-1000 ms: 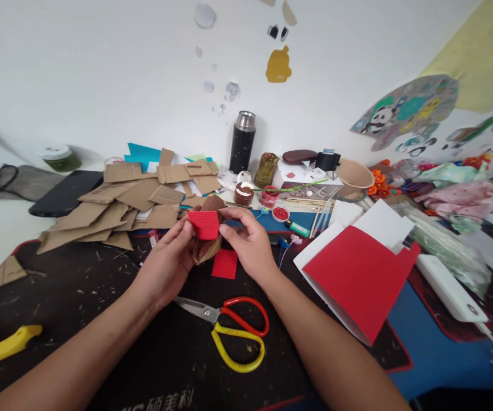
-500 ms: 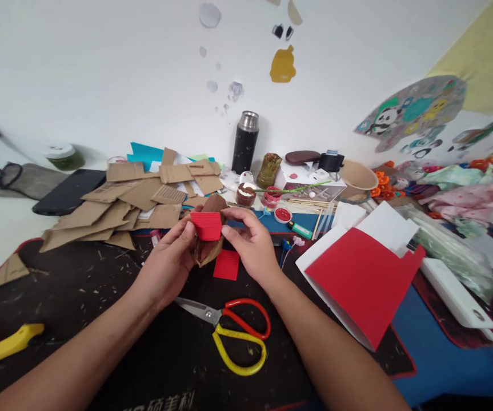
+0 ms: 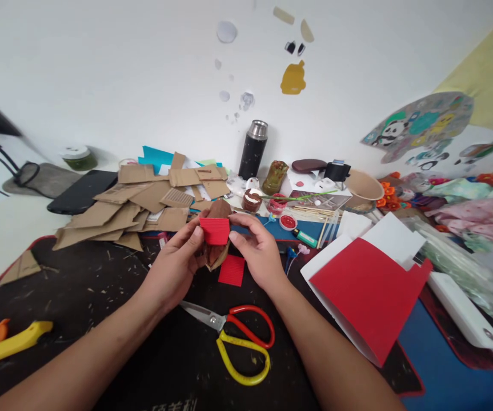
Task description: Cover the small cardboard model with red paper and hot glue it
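A small red corrugated paper piece (image 3: 215, 232) is pinched at its left edge by my left hand (image 3: 177, 260), thumb in front. My right hand (image 3: 258, 249) has its thumb and fingers closed at the piece's right edge. Behind the red paper is a brown, boat-shaped object (image 3: 217, 254), apparently supported by my left hand; its middle is hidden. A second red corrugated piece (image 3: 231, 271) lies on the black mat just below my hands. Nearer to me, scissors (image 3: 218, 322) with one red and one yellow handle lie slightly parted.
Cut cardboard (image 3: 100, 208) is heaped at the back left. A black flask (image 3: 252, 151) stands by the wall, near small paint pots (image 3: 288, 222). A large red sheet (image 3: 368, 291) and a white glue-gun-like device (image 3: 464, 308) lie right. A yellow-handled tool (image 3: 15, 345) rests at the left.
My view has shifted a little, so everything appears slightly farther right and lower. Both hands keep nearly the same hold on the red piece.
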Demonstrator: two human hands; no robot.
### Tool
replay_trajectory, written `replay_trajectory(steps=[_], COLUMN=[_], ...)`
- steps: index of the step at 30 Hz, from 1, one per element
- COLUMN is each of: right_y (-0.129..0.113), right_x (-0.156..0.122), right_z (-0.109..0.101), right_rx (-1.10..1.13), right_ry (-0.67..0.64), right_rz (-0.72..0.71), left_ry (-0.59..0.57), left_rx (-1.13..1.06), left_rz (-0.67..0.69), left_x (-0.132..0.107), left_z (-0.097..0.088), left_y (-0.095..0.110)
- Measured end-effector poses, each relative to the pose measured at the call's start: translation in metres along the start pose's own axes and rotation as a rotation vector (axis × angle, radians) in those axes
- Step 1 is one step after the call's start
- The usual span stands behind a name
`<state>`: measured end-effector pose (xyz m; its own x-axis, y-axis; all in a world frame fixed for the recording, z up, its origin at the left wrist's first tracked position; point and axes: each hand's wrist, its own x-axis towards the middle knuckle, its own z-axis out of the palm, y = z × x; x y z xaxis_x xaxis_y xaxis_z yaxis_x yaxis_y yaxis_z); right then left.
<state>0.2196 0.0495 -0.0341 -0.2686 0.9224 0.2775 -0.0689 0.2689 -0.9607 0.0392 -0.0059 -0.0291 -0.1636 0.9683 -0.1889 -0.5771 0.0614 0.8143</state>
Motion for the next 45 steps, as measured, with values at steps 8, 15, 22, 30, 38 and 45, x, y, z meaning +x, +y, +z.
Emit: replay_trajectory(steps=[8, 15, 22, 30, 38, 45], right_y=[0.001, 0.003, 0.003, 0.008, 0.007, 0.007], right_x=[0.001, 0.000, -0.001, -0.006, -0.005, -0.006], right_z=[-0.001, -0.001, 0.001, 0.009, 0.008, 0.015], right_rx=[-0.029, -0.010, 0.014, 0.101, 0.144, 0.163], right_ry=[0.004, 0.012, -0.005, -0.070, -0.050, -0.004], right_rz=[0.000, 0.012, 0.051, 0.095, 0.140, 0.146], left_ry=[-0.002, -0.002, 0.012, 0.007, -0.030, -0.102], left_rx=[0.035, 0.035, 0.173, 0.545, 0.814, 0.918], left_rz=[-0.007, 0.007, 0.062, 0.426, 0.458, 0.495], left_x=[0.000, 0.000, 0.001, 0.005, 0.021, 0.015], left_z=[0.000, 0.001, -0.002, -0.009, -0.027, -0.025], left_y=[0.003, 0.001, 0.005, 0.026, 0.020, 0.020])
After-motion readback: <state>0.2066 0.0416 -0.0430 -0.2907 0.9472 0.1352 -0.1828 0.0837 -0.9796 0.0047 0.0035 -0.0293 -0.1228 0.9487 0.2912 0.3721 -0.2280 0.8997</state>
